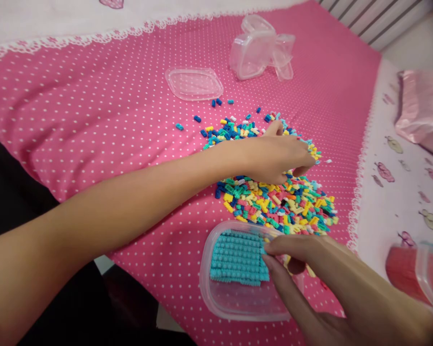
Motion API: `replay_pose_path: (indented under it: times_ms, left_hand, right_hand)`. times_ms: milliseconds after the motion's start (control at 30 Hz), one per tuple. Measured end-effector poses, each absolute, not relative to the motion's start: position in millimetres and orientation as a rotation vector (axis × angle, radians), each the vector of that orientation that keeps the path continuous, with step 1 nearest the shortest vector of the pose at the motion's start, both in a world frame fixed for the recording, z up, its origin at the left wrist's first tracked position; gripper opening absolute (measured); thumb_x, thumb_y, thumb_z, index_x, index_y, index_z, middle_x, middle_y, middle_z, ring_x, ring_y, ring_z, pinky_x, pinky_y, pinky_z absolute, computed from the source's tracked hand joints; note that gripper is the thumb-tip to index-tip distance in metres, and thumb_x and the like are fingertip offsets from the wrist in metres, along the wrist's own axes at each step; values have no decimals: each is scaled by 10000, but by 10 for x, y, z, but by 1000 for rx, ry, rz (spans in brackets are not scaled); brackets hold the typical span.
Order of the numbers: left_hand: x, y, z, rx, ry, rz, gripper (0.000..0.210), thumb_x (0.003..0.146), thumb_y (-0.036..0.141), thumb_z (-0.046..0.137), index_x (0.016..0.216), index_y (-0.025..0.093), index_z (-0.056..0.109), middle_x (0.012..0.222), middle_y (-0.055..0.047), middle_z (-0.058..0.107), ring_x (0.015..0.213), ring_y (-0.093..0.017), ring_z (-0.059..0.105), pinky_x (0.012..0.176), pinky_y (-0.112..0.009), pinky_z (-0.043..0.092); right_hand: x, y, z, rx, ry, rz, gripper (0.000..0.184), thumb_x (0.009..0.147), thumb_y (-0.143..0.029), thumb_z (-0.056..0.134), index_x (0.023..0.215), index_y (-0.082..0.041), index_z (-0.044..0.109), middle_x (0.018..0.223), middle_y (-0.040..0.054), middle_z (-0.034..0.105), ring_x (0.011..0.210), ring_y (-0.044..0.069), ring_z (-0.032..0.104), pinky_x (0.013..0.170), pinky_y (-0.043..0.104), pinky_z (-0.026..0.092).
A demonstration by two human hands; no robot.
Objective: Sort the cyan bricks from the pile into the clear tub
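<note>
left hand (pixel 277 156) is stretched out across the pile of small coloured bricks (pixel 277 199), palm down, fingers curled with the tips dipped into the far right part of the heap; whether a brick is pinched between them can't be told, the tips are hidden by the hand itself. bricks lie on both sides of it: the thicker mass just below and nearer the body, a thinner scatter beyond the knuckles, a few blue strays further out toward the flat clear lid (pixel 194 83). right hand (pixel 310 269) sits close in, thumb and forefinger nearly closed at the right edge of the turquoise brick slab (pixel 238 257), touching it or a brick at that edge; can't say which. slab lies flat in the clear tub (pixel 216 293), directly left of those fingertips, long axis running roughly left to right as seen, studs up. tub's far rim sits just beside the near edge of the pile, so the left hand is nearer the loose bricks and the right hand nearer the slab. free room: bare pink dotted bedcover (pixel 94 105) to the left of both hands; right of the pile the cover's lace edge comes up quickly. empty clear tubs (pixel 261 48) well beyond the left fingers. a second tub with red contents (pixel 411 274) is right of the right wrist, near but apart.
</note>
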State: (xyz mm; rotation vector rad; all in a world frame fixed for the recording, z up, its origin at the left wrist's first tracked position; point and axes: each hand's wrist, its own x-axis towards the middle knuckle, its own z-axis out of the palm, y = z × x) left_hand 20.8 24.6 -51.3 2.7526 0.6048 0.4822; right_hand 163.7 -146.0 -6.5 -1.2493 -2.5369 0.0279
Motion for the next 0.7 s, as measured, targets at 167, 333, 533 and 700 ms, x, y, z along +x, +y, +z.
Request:
replay_pose_path:
  times_ms: [167,333,533,700]
  left_hand:
    - [200,250,-525,2737,597,512,267,829,94,535,1019,220,674,1146,-81,708,1108,-271,599,978,-467,303]
    - [201,257,-532,2726,578,535,272,816,82,544,1002,229,678,1143,-70,706,1100,-262,587,980,-464,312]
    - [210,244,-500,2739,592,506,268,831,77,553,1028,200,687,1164,-96,711,1127,-275,595,960,-442,336]
    - [210,206,-449,2759,634,415,285,830,63,553,1053,183,684,1186,-99,701,1114,-272,596,932,-424,341]
  right_hand:
    - [1610,-1438,-100,-1223,-2611,144,143,942,-164,575,1009,-286,610,942,-71,743,814,41,735,692,108,524]
    - [1662,-1451,-155,-1168,-2651,124,201,947,-209,618,1134,-281,639,1075,-62,769,911,53,750,765,110,553]
    - [1500,-1566,-205,-1371,-2569,-189,244,1003,-228,527,1201,-280,660,1090,-112,787,845,60,762,642,165,541]
    - [1426,-1639,-276,-1469,-2506,-340,266,1005,-201,500,1202,-239,674,1055,-84,801,802,79,767,571,199,510]
